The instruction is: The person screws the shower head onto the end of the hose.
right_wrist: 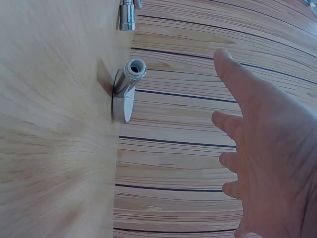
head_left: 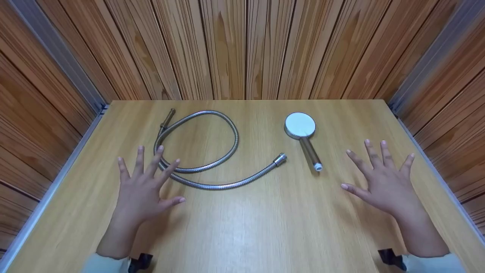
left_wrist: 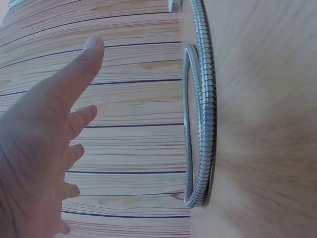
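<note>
On my head feed, the ribbed, silvery flexible metal hose (head_left: 218, 187) lies left of centre on the pale wood-grained table (head_left: 242, 231), bent into one wide loop with its tail sweeping toward the middle of the frame. That tail finishes in a smooth, shiny metal collar (head_left: 280, 159); a slim, darker cylindrical fitting (head_left: 168, 116) caps the other end at upper left. Right of centre I have the round shower head (head_left: 300, 125) with a flat white face and grey rim, its straight brownish-grey handle (head_left: 309, 151) slanting down to a hollow, pale ring-shaped tip (head_left: 318, 167). At lower left I see the left hand (head_left: 141, 193), its grip spread wide, fingers straight, raised over the table near the hose and apart from it. At lower right the right hand (head_left: 390, 185) has an equally unclenched, fanned-out grip, raised to the right of the shower head. Both hands are bare, with pale sleeves (head_left: 108, 264) at the wrists. Across the top runs a wall of streaked brown wooden planks (head_left: 227, 49).
</note>
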Action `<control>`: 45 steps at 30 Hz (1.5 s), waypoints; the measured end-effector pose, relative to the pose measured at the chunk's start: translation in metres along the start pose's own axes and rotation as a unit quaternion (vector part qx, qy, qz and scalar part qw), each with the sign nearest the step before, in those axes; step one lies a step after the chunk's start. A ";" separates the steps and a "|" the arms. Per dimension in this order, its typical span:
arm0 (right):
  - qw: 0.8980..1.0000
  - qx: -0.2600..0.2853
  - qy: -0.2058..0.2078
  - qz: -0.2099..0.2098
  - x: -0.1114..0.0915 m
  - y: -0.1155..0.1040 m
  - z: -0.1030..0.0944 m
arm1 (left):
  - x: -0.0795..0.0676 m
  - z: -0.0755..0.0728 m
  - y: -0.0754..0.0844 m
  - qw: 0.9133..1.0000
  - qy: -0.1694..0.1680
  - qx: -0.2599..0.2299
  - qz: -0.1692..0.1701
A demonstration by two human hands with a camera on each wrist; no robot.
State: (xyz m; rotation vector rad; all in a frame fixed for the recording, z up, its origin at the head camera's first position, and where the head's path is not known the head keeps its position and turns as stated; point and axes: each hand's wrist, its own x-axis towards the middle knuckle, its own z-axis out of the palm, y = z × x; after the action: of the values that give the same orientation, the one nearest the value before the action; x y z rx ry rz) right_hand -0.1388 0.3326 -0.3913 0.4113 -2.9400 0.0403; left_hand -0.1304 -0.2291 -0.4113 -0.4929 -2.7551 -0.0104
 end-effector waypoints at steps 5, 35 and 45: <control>1.000 0.001 0.006 -0.006 0.001 0.000 -0.002 | 0.005 0.000 0.002 1.000 0.007 0.003 0.006; 0.995 0.096 0.004 -0.024 0.013 0.014 0.013 | 0.035 0.022 0.021 0.994 0.011 -0.092 0.060; 0.978 0.208 0.000 -0.029 0.017 0.015 0.018 | 0.043 0.030 0.026 0.983 0.044 -0.154 0.088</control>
State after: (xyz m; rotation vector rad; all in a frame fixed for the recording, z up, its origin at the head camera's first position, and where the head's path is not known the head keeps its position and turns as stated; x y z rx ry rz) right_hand -0.1617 0.3418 -0.4065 0.5498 -2.9061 0.6543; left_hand -0.1696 -0.1886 -0.4261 -0.7947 -2.6243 -0.4112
